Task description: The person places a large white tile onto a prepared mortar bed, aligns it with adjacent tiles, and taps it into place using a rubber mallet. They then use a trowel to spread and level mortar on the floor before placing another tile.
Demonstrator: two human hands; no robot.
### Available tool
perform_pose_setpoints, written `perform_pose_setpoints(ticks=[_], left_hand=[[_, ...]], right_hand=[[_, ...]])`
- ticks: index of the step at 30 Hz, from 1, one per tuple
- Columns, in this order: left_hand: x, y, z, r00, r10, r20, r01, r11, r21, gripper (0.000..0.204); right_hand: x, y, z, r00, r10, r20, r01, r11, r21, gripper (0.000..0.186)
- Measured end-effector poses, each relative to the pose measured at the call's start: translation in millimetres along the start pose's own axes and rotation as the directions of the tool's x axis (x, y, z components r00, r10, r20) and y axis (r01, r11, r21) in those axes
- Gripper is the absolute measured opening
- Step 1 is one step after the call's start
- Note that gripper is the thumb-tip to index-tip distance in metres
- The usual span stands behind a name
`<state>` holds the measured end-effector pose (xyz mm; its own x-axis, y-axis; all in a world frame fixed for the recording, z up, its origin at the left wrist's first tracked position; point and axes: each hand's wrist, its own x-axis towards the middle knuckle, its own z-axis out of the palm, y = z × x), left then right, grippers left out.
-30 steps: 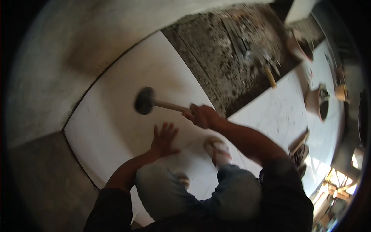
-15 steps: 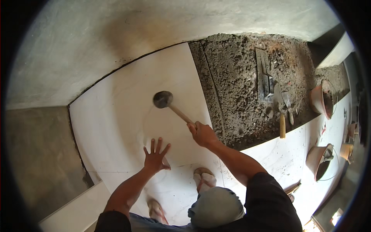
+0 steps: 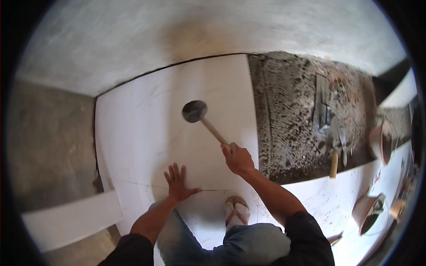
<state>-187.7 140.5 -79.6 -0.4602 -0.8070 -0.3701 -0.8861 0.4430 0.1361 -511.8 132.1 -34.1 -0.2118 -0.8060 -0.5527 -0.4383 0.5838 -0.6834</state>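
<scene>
My right hand (image 3: 239, 158) is closed around the wooden handle of a rubber mallet (image 3: 195, 111). Its round dark head is over the middle of a large white floor tile (image 3: 146, 117); whether it touches the surface I cannot tell. Lower down, my left hand (image 3: 178, 182) lies spread on the same tile near its front joint, holding nothing. Bare grey mortar (image 3: 284, 119) borders the tile on the right. On that mortar rest a flat finishing trowel (image 3: 322, 104) and a pointed trowel (image 3: 334, 164) with a wooden handle.
Plastered walls (image 3: 133, 53) close off the far side and the left. Two buckets stand at the right, one by the mortar (image 3: 377, 144) and one (image 3: 364, 213) on laid tiles. A white strip (image 3: 75, 219) lies at lower left. My sandalled foot (image 3: 237, 210) is on the tiles.
The view has shifted, so the tile and mortar sit farther right. My left fingers are less widely spread. The mallet stays in my right hand, its head still over the tile's middle.
</scene>
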Motion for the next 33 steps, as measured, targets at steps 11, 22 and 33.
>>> perform_pose_setpoints(ticks=[11, 22, 33], left_hand=[[12, 15, 24, 0.938, -0.281, -0.202, 0.261, 0.958, -0.121, 0.088], [11, 12, 1, 0.958, -0.284, 0.047, 0.287, 0.937, -0.198, 0.081], [50, -85, -26, 0.653, -0.744, -0.137, 0.642, 0.641, -0.420, 0.084]], right_hand=[[6, 21, 10, 0.970, -0.212, -0.120, 0.168, 0.938, -0.303, 0.051], [20, 41, 21, 0.957, -0.252, -0.147, 0.202, 0.936, -0.287, 0.058], [0, 38, 45, 0.897, -0.437, -0.067, 0.397, 0.862, -0.315, 0.062]])
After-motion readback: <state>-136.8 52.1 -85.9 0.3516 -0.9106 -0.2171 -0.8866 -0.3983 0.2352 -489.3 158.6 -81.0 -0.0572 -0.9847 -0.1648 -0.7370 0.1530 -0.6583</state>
